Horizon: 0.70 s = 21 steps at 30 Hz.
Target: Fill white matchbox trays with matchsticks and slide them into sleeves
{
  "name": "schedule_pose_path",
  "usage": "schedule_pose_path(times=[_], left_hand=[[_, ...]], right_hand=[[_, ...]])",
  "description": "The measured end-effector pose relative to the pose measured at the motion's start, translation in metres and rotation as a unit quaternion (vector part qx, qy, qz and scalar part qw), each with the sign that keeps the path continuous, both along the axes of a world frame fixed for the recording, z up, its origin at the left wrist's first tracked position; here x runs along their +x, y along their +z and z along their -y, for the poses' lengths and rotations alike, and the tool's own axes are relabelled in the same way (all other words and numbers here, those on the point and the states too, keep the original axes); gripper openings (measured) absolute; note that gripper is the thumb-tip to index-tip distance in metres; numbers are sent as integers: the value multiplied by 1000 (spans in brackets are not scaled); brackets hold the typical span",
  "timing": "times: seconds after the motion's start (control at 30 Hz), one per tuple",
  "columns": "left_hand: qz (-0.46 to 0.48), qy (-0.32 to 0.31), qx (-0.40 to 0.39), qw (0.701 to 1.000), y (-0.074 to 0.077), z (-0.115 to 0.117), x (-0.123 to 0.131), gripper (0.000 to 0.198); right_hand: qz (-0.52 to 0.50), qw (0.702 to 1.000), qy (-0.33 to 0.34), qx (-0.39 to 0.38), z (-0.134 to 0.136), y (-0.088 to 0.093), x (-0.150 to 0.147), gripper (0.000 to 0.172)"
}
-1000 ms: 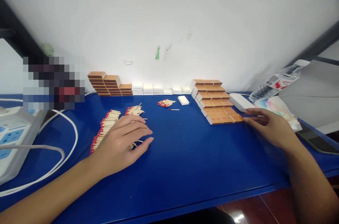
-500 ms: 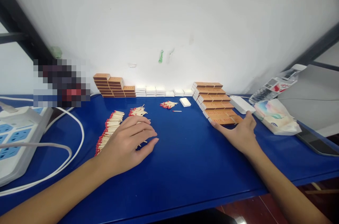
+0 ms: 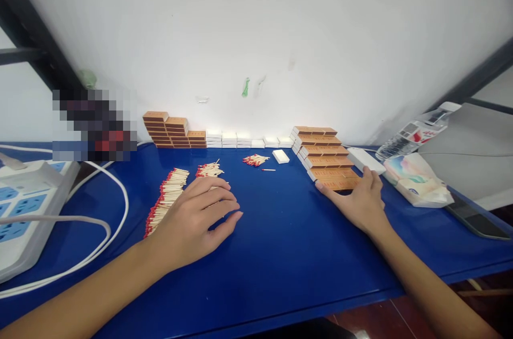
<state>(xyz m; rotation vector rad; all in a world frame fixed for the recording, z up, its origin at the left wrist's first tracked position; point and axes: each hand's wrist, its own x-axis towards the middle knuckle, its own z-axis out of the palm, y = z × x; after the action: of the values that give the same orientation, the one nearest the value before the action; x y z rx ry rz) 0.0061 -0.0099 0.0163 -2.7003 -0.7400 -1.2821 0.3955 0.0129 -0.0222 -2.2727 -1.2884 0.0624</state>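
Note:
Brown-topped matchboxes (image 3: 334, 174) form a stepped stack on the right side of the blue table. My right hand (image 3: 363, 203) spans its front row, with the thumb at the left end and the fingers at the right end, pressing the boxes between them. Over the loose matches, my left hand (image 3: 202, 219) is held palm down, its fingers apart and loosely bent, with nothing seen in it. It partly covers a long row of red-tipped matches (image 3: 170, 189) and a smaller match pile (image 3: 209, 169). What lies under the palm is hidden.
White boxes (image 3: 236, 140) and stacked matchboxes (image 3: 164, 129) line the wall. A small match heap (image 3: 255, 159), a single match (image 3: 268, 170) and a white tray (image 3: 280, 156) lie before them. A power strip (image 3: 30, 205) stands left; a tissue pack (image 3: 417, 179), bottle (image 3: 417, 133) and phone (image 3: 479, 217) lie right.
The front row's right-end matchbox, askew before, now lies in line with the others. My right hand's fingers have moved slightly left, closing in. My left hand has hardly moved.

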Motion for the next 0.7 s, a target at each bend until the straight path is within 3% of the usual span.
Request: schedule_pose_path(times=[0.37, 0.7], left_hand=[[-2, -4, 4, 1000, 1, 2, 0, 13], [-3, 0, 17, 1000, 2, 3, 1, 9]], right_hand=[[18, 1000, -6, 1, -20, 4, -13, 146], [13, 1000, 3, 17, -22, 2, -11, 130]])
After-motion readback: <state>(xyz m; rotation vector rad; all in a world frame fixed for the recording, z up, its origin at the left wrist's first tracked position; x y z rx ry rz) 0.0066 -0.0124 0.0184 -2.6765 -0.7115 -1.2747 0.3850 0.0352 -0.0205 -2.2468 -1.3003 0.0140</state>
